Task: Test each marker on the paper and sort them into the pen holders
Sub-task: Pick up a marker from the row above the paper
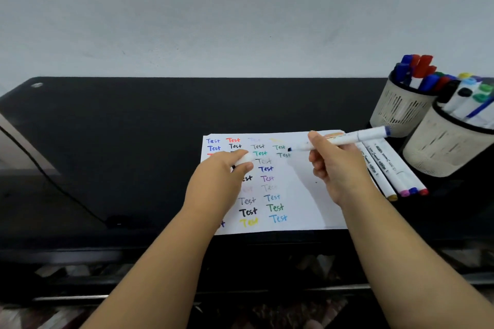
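Observation:
A white paper (299, 189) covered in coloured "Test" words lies on the black desk. My right hand (336, 165) grips a white marker (344, 139), uncapped, its dark blue tip pointing left just above the paper's upper part. My left hand (219, 179) pinches the marker's white cap (244, 159) over the paper's left side. Several white markers (393, 171) lie side by side at the paper's right edge. Two beige mesh pen holders stand at the right: the far holder (398, 109) with red and blue markers, the near holder (441, 147) with mixed colours.
The black desk (133, 120) runs wide to the left against a pale wall. A dark cable (61, 184) crosses its left part toward a small dark object near the front edge. A patterned floor shows below the desk.

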Demonstrator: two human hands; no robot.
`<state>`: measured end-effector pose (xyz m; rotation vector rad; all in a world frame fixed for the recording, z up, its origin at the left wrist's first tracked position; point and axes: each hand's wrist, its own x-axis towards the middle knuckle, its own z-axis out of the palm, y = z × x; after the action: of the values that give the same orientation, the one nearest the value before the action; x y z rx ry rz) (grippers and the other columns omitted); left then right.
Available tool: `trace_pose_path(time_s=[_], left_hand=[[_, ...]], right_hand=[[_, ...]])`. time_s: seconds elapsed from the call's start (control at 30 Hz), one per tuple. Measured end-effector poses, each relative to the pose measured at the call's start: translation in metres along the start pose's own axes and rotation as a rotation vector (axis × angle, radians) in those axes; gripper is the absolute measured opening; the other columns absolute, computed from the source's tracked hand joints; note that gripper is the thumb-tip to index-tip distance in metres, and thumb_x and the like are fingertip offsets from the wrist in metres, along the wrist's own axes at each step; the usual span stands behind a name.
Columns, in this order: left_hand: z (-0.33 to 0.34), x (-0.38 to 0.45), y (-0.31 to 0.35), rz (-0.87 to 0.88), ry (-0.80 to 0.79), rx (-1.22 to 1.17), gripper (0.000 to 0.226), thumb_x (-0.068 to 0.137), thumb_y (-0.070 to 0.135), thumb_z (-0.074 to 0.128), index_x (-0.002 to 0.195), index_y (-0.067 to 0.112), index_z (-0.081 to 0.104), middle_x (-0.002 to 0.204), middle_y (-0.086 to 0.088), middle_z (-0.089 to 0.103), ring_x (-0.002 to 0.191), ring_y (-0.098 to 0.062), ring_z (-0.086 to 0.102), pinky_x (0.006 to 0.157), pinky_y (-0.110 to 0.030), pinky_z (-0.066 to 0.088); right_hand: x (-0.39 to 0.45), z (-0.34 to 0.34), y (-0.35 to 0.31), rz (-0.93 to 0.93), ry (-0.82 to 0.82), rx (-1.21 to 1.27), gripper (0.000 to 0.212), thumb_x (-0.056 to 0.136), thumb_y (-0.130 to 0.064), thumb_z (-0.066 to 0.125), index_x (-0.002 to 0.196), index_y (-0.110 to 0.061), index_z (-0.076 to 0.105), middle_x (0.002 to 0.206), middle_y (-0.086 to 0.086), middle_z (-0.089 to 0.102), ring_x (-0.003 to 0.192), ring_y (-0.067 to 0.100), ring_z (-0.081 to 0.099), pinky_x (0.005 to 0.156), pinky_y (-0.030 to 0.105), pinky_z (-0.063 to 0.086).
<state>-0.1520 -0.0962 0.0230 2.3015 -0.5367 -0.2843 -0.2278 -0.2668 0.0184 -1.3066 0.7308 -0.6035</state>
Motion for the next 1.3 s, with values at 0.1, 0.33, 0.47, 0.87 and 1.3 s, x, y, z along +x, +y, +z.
trace_pose_path(time_s=[0.1,0.33,0.47,0.87,1.3], left_hand=[[0.003,0.003,-0.004,0.008,-0.001,0.005,0.039,0.095,0.04,0.049,0.134,0.037,0.048,0.139,0.012,0.046,0.124,-0.009,0.044,0.084,-0.02,0.033],[0.005,0.01,-0.009,0.026,-0.003,-0.005,0.039,0.095,0.039,0.049,0.133,0.036,0.049,0.139,0.013,0.046,0.123,-0.008,0.045,0.084,-0.018,0.031],[0.008,0.012,-0.008,0.032,-0.01,-0.003,0.039,0.095,0.039,0.049,0.134,0.035,0.048,0.139,0.013,0.047,0.122,-0.008,0.046,0.084,-0.018,0.031],[0.014,0.014,-0.005,0.052,-0.017,0.012,0.039,0.096,0.038,0.048,0.135,0.033,0.048,0.136,0.012,0.05,0.12,-0.008,0.046,0.082,-0.018,0.03],[0.014,0.014,-0.007,0.051,-0.017,-0.011,0.039,0.095,0.038,0.048,0.134,0.033,0.048,0.135,0.014,0.05,0.119,-0.007,0.046,0.081,-0.018,0.03]], right_hand=[[0.009,0.002,0.0,-0.055,-0.013,-0.149,0.015,0.088,-0.015,0.06,0.077,-0.019,0.052,0.056,0.0,0.058,0.048,0.01,0.044,0.045,0.02,0.035],[0.016,0.004,0.018,-0.105,0.039,-0.293,0.031,0.085,-0.024,0.06,0.06,-0.02,0.041,0.053,-0.001,0.052,0.048,0.01,0.04,0.052,0.024,0.032],[0.016,0.007,0.02,-0.151,0.043,-0.412,0.031,0.088,-0.026,0.058,0.065,-0.016,0.041,0.052,-0.003,0.049,0.039,-0.002,0.039,0.041,0.009,0.032],[0.018,0.01,0.023,-0.146,0.017,-0.441,0.03,0.088,-0.023,0.058,0.065,-0.013,0.041,0.053,-0.001,0.05,0.04,-0.002,0.041,0.04,0.007,0.03],[0.018,0.009,0.022,-0.13,0.051,-0.434,0.015,0.084,-0.013,0.051,0.073,-0.008,0.042,0.069,0.013,0.038,0.065,0.019,0.034,0.057,0.028,0.026]])
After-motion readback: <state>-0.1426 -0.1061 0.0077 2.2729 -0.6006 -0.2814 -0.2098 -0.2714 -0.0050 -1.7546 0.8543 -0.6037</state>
